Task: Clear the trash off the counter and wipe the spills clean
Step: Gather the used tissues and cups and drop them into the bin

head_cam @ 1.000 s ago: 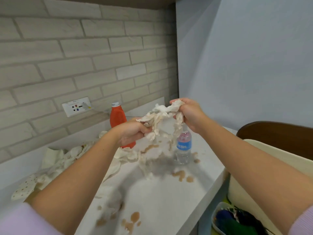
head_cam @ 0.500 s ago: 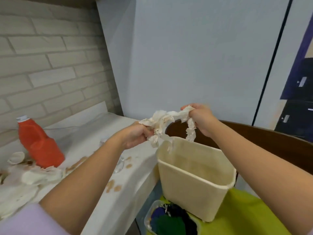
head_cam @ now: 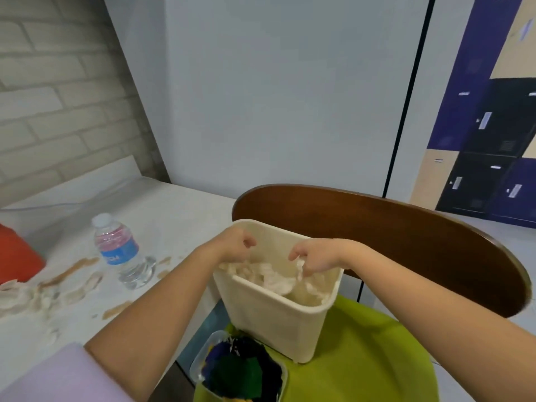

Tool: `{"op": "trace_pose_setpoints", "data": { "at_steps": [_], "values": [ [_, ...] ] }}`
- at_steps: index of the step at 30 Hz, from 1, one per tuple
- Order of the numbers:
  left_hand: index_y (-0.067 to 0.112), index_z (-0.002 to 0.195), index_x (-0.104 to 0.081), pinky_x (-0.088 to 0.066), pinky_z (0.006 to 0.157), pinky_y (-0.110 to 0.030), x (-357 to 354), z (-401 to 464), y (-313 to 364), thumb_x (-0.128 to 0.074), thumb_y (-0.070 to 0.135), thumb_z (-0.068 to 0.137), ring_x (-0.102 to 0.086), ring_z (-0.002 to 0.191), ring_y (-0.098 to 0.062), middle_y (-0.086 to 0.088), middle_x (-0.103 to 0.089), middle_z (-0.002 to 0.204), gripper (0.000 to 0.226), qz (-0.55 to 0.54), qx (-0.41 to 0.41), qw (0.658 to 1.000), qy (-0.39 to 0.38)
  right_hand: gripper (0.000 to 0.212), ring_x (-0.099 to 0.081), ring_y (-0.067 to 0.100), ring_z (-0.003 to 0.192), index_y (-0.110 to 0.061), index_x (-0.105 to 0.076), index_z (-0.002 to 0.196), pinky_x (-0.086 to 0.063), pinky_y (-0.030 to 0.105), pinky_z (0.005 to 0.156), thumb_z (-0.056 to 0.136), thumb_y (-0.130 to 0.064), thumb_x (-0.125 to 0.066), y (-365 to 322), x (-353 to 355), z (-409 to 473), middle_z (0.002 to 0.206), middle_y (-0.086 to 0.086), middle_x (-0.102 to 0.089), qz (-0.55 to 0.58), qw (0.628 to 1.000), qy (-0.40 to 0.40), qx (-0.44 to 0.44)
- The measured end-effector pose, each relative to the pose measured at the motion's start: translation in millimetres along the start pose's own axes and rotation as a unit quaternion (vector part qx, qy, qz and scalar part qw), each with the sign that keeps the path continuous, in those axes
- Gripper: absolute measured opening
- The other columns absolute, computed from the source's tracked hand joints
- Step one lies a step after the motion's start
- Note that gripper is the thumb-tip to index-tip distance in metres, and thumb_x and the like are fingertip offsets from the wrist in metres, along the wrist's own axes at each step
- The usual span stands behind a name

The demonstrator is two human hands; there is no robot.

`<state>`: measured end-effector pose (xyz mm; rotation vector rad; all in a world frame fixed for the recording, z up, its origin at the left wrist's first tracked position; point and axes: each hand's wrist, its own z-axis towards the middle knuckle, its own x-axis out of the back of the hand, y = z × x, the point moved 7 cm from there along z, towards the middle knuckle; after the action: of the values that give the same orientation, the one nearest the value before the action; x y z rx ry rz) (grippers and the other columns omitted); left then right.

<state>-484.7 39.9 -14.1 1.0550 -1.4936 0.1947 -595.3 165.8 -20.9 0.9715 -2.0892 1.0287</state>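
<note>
Both hands pinch tissue wad (head_cam: 272,275) | left hand (head_cam: 235,246), right hand (head_cam: 314,258) | wad inside bin (head_cam: 275,320)

We see the crumpled, stained white tissue wad (head_cam: 272,278) sunk inside the cream plastic bin (head_cam: 275,320), one strand of it pinched in the curled fingers of the right hand (head_cam: 314,258) and the bulk spreading down from that pinch toward the left hand (head_cam: 235,248), whose curled fingers reach into the bin's other end; whether they touch the paper we cannot tell. The bin stands upright, its open rim just under both hands. Well off to the left of the grip, the white counter (head_cam: 162,204) carries brown spill streaks (head_cam: 69,269) and more crumpled tissues (head_cam: 23,297).
</note>
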Motion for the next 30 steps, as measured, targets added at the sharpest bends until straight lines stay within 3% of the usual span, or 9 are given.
{"op": "trace_pose_setpoints", "data": {
  "at_steps": [8, 14, 19, 23, 27, 30],
  "values": [
    [0.017, 0.112, -0.066, -0.042, 0.096, -0.026, 28, -26, -2, -0.054, 0.012, 0.091, -0.055, 0.110, -0.018, -0.002, -0.062, 0.118, 0.025, -0.078, -0.009, 0.994, 0.075, 0.043, -0.042, 0.019, 0.130, -0.016, -0.050, 0.132, -0.035, 0.032, 0.107, 0.090, -0.007, -0.046, -40, 18, -4, 0.139, 0.003, -0.047, -0.018, 0.993, 0.077, 0.087],
    [0.017, 0.107, -0.065, -0.048, 0.087, -0.026, 56, -74, -37, -0.055, 0.010, 0.091, -0.058, 0.100, -0.016, 0.001, -0.062, 0.107, 0.020, -0.128, 0.018, 0.986, 0.110, 0.032, -0.055, 0.014, 0.092, -0.016, -0.063, 0.114, -0.041, 0.022, 0.079, 0.090, -0.006, -0.045, -115, 25, -5, 0.118, 0.003, -0.061, 0.029, 0.968, 0.161, 0.192],
    [0.012, 0.110, -0.063, -0.049, 0.074, -0.023, 81, -123, -99, -0.056, 0.008, 0.089, -0.060, 0.091, -0.016, -0.004, -0.066, 0.107, 0.023, -0.162, 0.060, 0.977, 0.127, 0.028, -0.062, 0.017, 0.083, -0.017, -0.062, 0.113, -0.048, 0.019, 0.061, 0.091, -0.010, -0.046, -194, 1, 1, 0.105, -0.002, -0.059, 0.039, 0.961, 0.121, 0.247],
    [0.015, 0.102, -0.065, -0.047, 0.069, -0.024, 104, -162, -167, -0.055, 0.007, 0.086, -0.057, 0.084, -0.016, -0.005, -0.066, 0.107, 0.021, -0.162, 0.107, 0.965, 0.174, 0.030, -0.065, 0.021, 0.078, -0.017, -0.062, 0.111, -0.053, 0.029, 0.064, 0.089, -0.010, -0.044, -258, -28, 10, 0.103, 0.000, -0.058, 0.042, 0.957, 0.086, 0.275],
    [0.012, 0.105, -0.066, -0.042, 0.059, -0.015, 123, -198, -229, -0.055, 0.005, 0.087, -0.056, 0.082, -0.012, 0.000, -0.063, 0.099, 0.022, -0.156, 0.148, 0.951, 0.224, 0.029, -0.057, 0.019, 0.077, -0.013, -0.061, 0.114, -0.043, 0.020, 0.056, 0.090, -0.009, -0.044, -305, -53, 24, 0.099, 0.003, -0.055, 0.065, 0.953, 0.057, 0.289],
    [0.012, 0.104, -0.065, -0.042, 0.070, -0.018, 133, -226, -280, -0.053, 0.004, 0.088, -0.054, 0.088, -0.012, -0.002, -0.062, 0.103, 0.022, -0.144, 0.176, 0.941, 0.250, 0.033, -0.054, 0.011, 0.084, -0.012, -0.059, 0.121, -0.039, 0.006, 0.059, 0.092, -0.010, -0.045, -344, -72, 40, 0.102, -0.001, -0.052, 0.049, 0.949, 0.060, 0.305]
  ]
}}
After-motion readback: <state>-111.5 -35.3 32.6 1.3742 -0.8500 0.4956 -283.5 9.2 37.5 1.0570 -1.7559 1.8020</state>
